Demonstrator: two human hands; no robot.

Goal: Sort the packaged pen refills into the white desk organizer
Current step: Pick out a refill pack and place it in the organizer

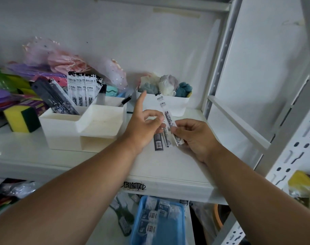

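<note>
The white desk organizer stands on the shelf at left of centre. Several white refill packs stand upright in its back compartment, and dark packs lean in its left one. My right hand pinches the lower end of a white refill pack that points up and away. My left hand is beside that pack, index finger straight, other fingers curled near it; I cannot tell whether they touch. Under the hands, a dark refill pack and another white one lie on the shelf.
A white bin of rolled cloths stands behind the hands. A yellow-green sponge and coloured clutter lie at left. The metal shelf upright rises at right. Below the shelf edge sits a blue tray of packets.
</note>
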